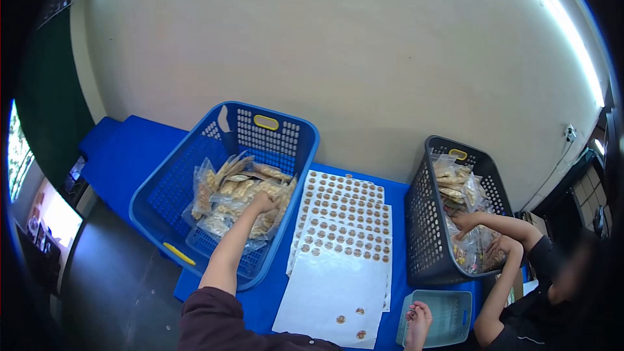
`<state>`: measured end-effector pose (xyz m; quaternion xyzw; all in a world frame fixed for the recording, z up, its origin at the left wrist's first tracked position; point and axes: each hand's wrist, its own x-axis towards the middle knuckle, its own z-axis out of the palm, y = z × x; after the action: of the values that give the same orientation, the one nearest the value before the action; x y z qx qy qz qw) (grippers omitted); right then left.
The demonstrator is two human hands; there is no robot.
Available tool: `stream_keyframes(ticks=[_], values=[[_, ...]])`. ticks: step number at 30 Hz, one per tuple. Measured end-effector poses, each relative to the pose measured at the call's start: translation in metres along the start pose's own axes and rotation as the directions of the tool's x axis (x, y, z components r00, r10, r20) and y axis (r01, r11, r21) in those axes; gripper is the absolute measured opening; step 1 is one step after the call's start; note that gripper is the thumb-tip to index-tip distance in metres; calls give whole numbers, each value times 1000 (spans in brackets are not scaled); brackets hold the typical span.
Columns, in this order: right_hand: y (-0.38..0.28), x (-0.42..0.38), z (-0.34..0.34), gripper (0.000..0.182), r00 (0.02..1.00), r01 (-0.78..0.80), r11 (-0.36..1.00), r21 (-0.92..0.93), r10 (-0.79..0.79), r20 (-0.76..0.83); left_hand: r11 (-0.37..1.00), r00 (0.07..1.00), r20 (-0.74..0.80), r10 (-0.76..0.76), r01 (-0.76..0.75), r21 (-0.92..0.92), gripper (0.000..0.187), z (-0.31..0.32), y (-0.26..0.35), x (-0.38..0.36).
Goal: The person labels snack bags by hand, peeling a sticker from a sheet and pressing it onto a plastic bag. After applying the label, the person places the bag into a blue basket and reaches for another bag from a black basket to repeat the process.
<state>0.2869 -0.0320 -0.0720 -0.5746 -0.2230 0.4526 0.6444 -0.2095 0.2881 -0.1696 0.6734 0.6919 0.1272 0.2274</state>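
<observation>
My left hand [262,202] reaches down into a large blue plastic basket [155,231], its fingers curled against a clear plastic packet [278,194] of pale yellow snack pieces. More such packets lie piled around it. My right hand [418,320] is held palm up over the left side of a teal tray [455,331], with fingers curled in; a small dark spot shows at the fingertips, too small to name. Between the baskets lie overlapping white sheets [325,292] with rows of round brown stickers. The top sheet has a large bare area and a few stickers near its lower edge.
On the right, a co-worker's two hands [468,222] are inside a dark grey basket [422,234] of similar packets. A blue-covered table [146,149] stands against a pale wall [364,71]. A cable [552,179] hangs from a wall socket at the right.
</observation>
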Motion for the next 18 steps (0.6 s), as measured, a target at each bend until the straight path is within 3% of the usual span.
stream_keyframes(ticks=[3,4,7,11,13,14,17,18], values=[[9,-3,-2,11,997,-33,999,-27,31,-78,949,996,-64,63,-40,312,29,16,20,-23],[11,-3,0,10,996,-49,997,-59,44,-77,959,999,26,-38,29,282,36,14,19,-19],[17,0,16,10,997,-61,993,-105,56,-43,954,998,-60,24,-5,299,46,19,7,-9],[23,5,48,10,998,-19,990,-138,28,60,955,944,-270,191,-115,274,44,-6,11,-19],[22,5,64,10,995,25,994,-107,-14,102,953,861,-429,275,-183,243,37,-42,24,-22],[23,5,68,10,991,48,995,-83,-37,129,929,727,-579,369,-296,220,24,-61,36,-27],[30,6,82,10,992,93,995,-46,-88,95,872,492,-741,457,-413,263,17,-114,68,-31],[32,6,87,9,993,76,997,-34,-73,95,872,502,-745,439,-438,219,18,-131,83,-40]])
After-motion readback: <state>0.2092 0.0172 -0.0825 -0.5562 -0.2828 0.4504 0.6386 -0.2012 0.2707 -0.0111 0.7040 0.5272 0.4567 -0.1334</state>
